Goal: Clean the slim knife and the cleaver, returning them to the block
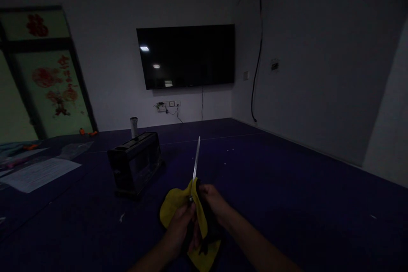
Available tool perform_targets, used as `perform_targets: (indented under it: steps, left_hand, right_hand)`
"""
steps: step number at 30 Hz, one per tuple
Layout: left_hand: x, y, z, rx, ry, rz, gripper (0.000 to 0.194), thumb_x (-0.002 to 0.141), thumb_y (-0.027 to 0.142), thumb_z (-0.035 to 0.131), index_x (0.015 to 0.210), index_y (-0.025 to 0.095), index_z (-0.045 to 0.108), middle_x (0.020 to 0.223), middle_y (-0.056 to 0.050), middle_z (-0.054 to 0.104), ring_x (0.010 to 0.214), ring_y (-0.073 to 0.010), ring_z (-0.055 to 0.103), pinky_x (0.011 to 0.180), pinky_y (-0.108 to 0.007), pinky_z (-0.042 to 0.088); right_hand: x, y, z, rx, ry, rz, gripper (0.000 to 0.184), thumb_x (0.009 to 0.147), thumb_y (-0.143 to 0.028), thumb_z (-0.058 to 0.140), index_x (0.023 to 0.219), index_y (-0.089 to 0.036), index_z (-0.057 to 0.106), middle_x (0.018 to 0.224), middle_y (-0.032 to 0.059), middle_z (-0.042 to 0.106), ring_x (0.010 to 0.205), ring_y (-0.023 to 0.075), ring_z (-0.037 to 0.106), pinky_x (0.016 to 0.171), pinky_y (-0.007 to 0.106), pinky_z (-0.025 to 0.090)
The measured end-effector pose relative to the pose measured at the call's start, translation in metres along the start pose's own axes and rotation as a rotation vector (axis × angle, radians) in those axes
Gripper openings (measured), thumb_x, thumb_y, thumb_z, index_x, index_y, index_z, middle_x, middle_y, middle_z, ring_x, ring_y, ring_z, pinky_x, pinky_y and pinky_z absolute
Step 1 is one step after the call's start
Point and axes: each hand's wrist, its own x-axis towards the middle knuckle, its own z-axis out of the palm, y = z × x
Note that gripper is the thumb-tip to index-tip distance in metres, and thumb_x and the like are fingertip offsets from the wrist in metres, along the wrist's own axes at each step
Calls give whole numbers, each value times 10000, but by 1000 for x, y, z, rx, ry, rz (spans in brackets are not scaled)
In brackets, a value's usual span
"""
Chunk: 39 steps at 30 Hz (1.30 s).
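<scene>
Low in the middle, my left hand (179, 228) is closed around the dark handle end of a long, thin silver rod (196, 159). The rod points up and away from me; I cannot tell exactly what tool it is. A yellow cloth with a black side (171, 207) is bunched around the rod's base and hangs below my hands. My right hand (214, 200) pinches the cloth's dark edge just right of the rod. Some fingers of both hands are hidden by the folds.
A black box-like case with a clear side (137, 163) stands left on the dark purple floor (287, 204), a pale cylinder (134, 127) behind it. Papers (41, 173) lie far left. A television (188, 56) hangs on the wall, and a black cable (257, 63) dangles to its right.
</scene>
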Motion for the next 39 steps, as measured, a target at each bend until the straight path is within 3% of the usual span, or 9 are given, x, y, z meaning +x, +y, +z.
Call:
perform_targets:
  steps: [5, 9, 15, 21, 31, 35, 39]
  left_hand:
    - [-3, 6, 3, 120, 34, 39, 525, 687, 680, 539, 719, 156, 528, 372, 30, 501, 279, -99, 447, 274, -168, 268]
    - [-4, 7, 3, 148, 21, 51, 510, 700, 668, 537, 677, 159, 509, 370, 21, 509, 263, -88, 424, 275, -168, 251]
    - [-4, 3, 2, 2, -15, -6, 520, 674, 700, 537, 656, 194, 418, 373, 54, 472, 251, -90, 423, 254, -154, 213]
    - [-4, 7, 2, -35, -21, -39, 558, 627, 735, 547, 644, 201, 387, 361, 66, 455, 234, -85, 405, 237, -145, 197]
    - [-4, 8, 5, 105, 131, 26, 560, 620, 724, 562, 685, 174, 481, 371, 48, 489, 260, -91, 437, 271, -163, 246]
    - [-3, 9, 3, 181, 152, 45, 540, 630, 712, 563, 659, 180, 474, 383, 41, 509, 274, -95, 444, 285, -177, 264]
    - [-2, 6, 0, 185, 97, 41, 545, 640, 710, 554, 649, 168, 499, 384, 27, 515, 293, -101, 456, 295, -184, 280]
  right_hand:
    - [3, 1, -2, 5, 97, -80, 296, 506, -364, 775, 634, -143, 624, 550, -28, 619, 502, 104, 533, 533, 229, 385]
    - [0, -3, -3, 1, 25, -39, 287, 535, -353, 761, 679, -134, 645, 578, 1, 639, 520, 135, 569, 558, 262, 425]
    - [-5, -5, -6, 4, -58, 27, 352, 577, -388, 750, 793, -128, 650, 626, 32, 659, 557, 168, 611, 630, 324, 474]
    - [-5, -6, -3, 8, -90, 4, 375, 551, -428, 753, 734, -114, 661, 585, 39, 649, 522, 166, 597, 592, 311, 460]
    - [3, -2, -4, -10, 58, -123, 381, 469, -450, 802, 600, -129, 644, 553, -8, 627, 472, 108, 515, 511, 236, 374]
    - [1, -2, -1, -15, 78, -126, 424, 474, -489, 799, 639, -129, 647, 577, -3, 635, 506, 124, 543, 536, 248, 401]
    - [-3, -1, 5, -5, 64, -93, 498, 509, -540, 771, 776, -136, 656, 617, 13, 649, 544, 157, 588, 559, 276, 442]
